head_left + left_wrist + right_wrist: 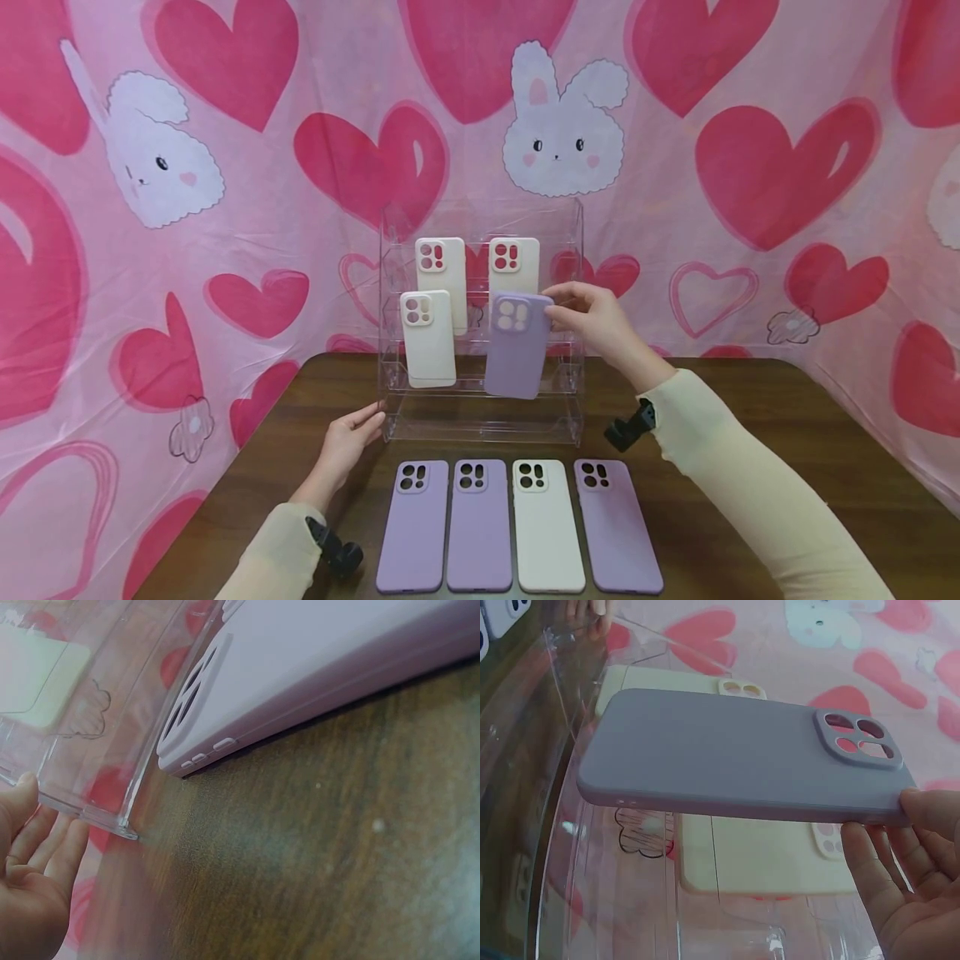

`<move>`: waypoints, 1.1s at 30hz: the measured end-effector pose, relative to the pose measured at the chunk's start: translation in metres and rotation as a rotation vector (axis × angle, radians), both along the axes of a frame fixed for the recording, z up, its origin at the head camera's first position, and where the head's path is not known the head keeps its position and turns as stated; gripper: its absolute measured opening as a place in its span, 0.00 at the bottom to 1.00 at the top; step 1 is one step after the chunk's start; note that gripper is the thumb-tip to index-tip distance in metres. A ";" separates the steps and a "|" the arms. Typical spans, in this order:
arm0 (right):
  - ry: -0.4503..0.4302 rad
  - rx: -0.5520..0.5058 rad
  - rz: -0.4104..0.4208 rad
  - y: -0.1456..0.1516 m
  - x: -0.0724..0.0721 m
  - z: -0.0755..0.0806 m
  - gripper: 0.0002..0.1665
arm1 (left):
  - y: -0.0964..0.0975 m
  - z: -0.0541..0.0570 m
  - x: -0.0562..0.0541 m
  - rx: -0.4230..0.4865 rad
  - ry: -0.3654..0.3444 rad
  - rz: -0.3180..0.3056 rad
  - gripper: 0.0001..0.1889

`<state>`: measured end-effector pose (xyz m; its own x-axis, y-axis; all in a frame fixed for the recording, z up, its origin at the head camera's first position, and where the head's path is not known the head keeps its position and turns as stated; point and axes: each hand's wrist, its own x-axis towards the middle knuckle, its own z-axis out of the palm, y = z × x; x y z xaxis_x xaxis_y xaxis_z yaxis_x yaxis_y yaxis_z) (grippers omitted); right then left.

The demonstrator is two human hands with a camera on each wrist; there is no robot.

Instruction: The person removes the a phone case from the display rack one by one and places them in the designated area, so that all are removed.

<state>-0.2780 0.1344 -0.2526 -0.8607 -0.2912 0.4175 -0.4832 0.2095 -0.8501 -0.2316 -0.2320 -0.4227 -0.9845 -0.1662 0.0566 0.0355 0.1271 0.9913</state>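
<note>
A purple phone case [516, 350] is pinched at its upper right corner by my right hand [592, 321], thumb on one side and fingers on the other. It stands upright before the right half of a clear tiered display stand [480, 432], overlapping a white case [516, 267] behind it. Whether its lower end touches a tier, I cannot tell. Two more white cases [441, 267] [430, 342] sit in the stand's left half, one tier above the other. My left hand [34, 877] holds the stand's lower left edge between thumb and fingers.
On the brown wooden table [712, 467], several cases lie in a row before the stand: purple cases [411, 533] [478, 533] [621, 533] and a white case [550, 533]. A pink cloth [480, 167] with hearts and rabbits hangs behind and around the table.
</note>
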 end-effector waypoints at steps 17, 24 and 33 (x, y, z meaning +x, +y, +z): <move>-0.056 -0.026 0.021 0.050 0.025 -0.009 0.22 | 0.000 -0.002 -0.001 0.023 0.006 -0.005 0.21; -0.033 -0.018 0.005 0.068 0.036 -0.017 0.20 | 0.000 -0.003 -0.002 0.022 0.012 -0.003 0.21; -0.024 0.027 -0.035 0.092 0.047 -0.024 0.19 | 0.000 -0.003 -0.002 0.021 0.013 -0.005 0.21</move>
<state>-0.2311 0.2267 -0.2767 -0.8801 -0.2715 0.3895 -0.4551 0.2486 -0.8550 -0.2335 -0.2323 -0.4258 -0.9845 -0.1625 0.0661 0.0492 0.1060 0.9931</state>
